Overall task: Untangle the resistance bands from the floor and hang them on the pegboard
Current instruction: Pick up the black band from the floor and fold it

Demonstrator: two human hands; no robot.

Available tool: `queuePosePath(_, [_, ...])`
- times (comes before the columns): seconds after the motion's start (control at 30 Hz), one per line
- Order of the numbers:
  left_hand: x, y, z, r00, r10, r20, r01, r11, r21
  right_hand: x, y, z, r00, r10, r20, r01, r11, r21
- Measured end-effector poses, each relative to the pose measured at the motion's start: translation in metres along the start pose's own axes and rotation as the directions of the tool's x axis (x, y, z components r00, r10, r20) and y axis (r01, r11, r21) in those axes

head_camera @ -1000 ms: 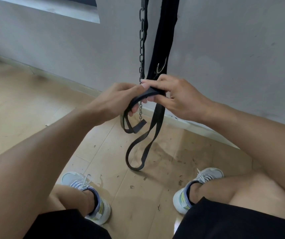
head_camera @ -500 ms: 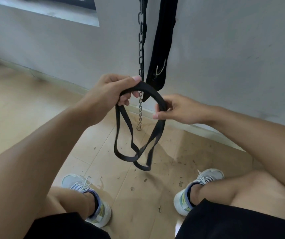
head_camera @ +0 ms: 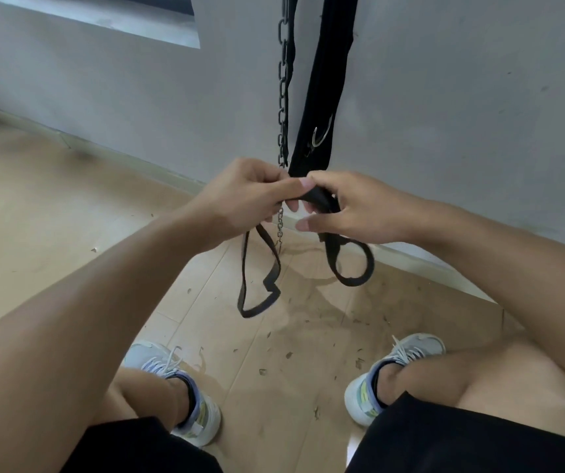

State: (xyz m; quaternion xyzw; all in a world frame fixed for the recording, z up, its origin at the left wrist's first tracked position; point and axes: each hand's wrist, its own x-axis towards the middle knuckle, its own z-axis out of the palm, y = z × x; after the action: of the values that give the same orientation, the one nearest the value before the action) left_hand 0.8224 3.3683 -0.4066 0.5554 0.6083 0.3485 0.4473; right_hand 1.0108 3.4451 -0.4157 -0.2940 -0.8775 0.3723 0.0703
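Resistance band [head_camera: 260,295], black and without readable writing, is pinched by left hand [head_camera: 247,196] and right hand [head_camera: 352,209].

Chain [head_camera: 283,80], hanging strap [head_camera: 329,80] tops cut off; band [head_camera: 318,199] middle hidden by fingers [head_camera: 322,227].

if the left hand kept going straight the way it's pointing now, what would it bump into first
The left hand points rightward, gripping the black band. Going straight on, it would first meet the right hand, whose fingers already sit almost against it on the same band. Depth between them is hard to judge.
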Motion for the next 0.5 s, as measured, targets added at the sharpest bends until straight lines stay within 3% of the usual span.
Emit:
queuePosePath(0.23, [0.008, -0.006, -0.012, 0.955, -0.01, -0.295, -0.03, 0.991, -0.131, -0.002, 0.041, 0.001, 0.98, 0.165, 0.112, -0.17, 0.984, 0.042])
queuePosePath(0.33, [0.006, -0.006, -0.016, 0.97, -0.063, -0.236, 0.044, 0.995, -0.086, -0.004, 0.05, 0.001, 0.976, 0.2, 0.085, -0.206, 0.976, 0.065])
queuePosePath(0.5, [-0.002, -0.004, -0.016, 0.988, -0.151, -0.024, 0.15, 0.988, -0.022, -0.004, 0.048, 0.005, 0.978, 0.206, 0.012, -0.205, 0.976, -0.073])
